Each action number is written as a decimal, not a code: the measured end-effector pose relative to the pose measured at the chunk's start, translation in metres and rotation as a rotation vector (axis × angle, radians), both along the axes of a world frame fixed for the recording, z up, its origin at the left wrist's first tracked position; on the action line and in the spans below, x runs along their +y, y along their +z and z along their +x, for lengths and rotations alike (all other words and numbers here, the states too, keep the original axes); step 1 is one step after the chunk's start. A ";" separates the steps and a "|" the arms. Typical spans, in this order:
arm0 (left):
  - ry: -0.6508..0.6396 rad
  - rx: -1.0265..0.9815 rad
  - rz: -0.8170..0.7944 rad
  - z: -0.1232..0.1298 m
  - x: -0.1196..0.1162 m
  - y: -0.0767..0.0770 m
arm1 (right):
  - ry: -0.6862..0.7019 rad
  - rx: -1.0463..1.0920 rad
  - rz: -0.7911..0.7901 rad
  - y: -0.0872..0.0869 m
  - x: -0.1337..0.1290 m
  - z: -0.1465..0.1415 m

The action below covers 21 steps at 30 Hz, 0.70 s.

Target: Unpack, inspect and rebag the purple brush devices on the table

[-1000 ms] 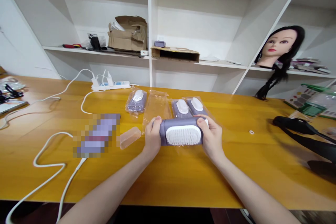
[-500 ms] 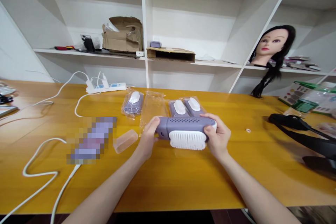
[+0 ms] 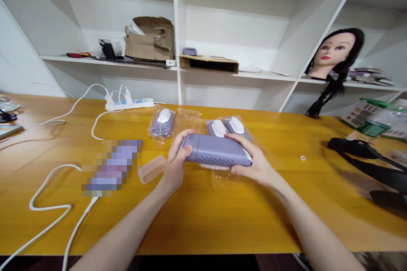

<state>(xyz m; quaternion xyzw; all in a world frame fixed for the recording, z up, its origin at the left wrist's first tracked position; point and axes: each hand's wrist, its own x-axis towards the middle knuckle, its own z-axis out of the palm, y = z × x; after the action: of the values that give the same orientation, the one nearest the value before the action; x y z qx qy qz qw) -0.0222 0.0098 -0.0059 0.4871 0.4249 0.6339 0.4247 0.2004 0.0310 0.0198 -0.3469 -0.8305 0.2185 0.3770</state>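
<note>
Brush (image 3: 218, 150) turning over — bristles (image 3: 214, 167) now pointing down, so the smooth back (image 3: 216, 145) is facing the person. Left hand (image 3: 176, 161) pinching one end, right hand (image 3: 257, 164) gripping the other — both holding it over the table (image 3: 203, 224).

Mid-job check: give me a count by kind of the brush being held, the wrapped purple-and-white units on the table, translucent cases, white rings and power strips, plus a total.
Held purple brush: 1
Wrapped purple-and-white units: 3
Translucent case: 1
White ring: 1
Power strip: 1
Total: 7
</note>
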 end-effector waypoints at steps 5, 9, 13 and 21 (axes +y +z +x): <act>-0.205 0.218 0.215 -0.013 -0.004 0.006 | -0.115 -0.254 0.062 0.001 -0.003 0.004; -0.238 0.569 0.326 -0.016 -0.011 0.017 | -0.137 -0.310 0.186 0.011 -0.013 0.003; -0.179 0.801 0.334 -0.009 -0.015 0.021 | -0.207 -0.464 0.261 0.018 -0.022 0.001; -0.165 0.975 0.271 -0.005 -0.016 0.018 | -0.275 -0.692 0.368 0.014 -0.024 -0.002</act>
<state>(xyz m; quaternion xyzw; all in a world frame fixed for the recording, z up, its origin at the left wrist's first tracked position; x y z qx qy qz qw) -0.0273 -0.0060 0.0123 0.8088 0.4476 0.3469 0.1588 0.1981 0.0069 0.0338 -0.4343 -0.8794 -0.1156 0.1572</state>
